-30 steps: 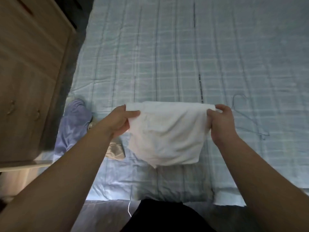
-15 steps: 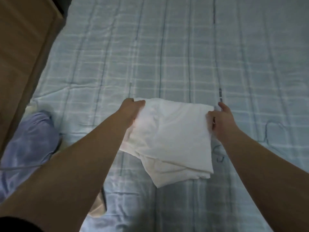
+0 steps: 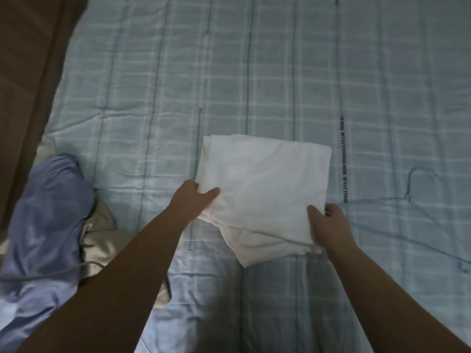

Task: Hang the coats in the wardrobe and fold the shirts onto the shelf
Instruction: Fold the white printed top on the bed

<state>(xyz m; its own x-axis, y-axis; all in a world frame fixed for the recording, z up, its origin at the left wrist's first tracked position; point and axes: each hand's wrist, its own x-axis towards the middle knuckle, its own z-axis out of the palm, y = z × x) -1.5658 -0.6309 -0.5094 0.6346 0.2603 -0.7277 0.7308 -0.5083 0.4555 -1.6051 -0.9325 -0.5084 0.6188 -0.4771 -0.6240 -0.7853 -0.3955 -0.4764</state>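
White shirt (image 3: 265,189), folded, on bed (image 3: 280,72); left hand (image 3: 195,202) and right hand (image 3: 328,225) fingers pinching its near corners; wire hanger (image 3: 413,200), apparently, at 3 o'clock.

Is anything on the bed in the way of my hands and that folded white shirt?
No. The left hand and right hand already grip the folded white shirt by its near corners; nothing lies between.

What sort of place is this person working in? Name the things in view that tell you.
Most likely a bedroom. A checked blue bedsheet fills the view, with a folded white shirt and a wire hanger on it, and a wooden cabinet, perhaps a wardrobe, stands at its left edge.
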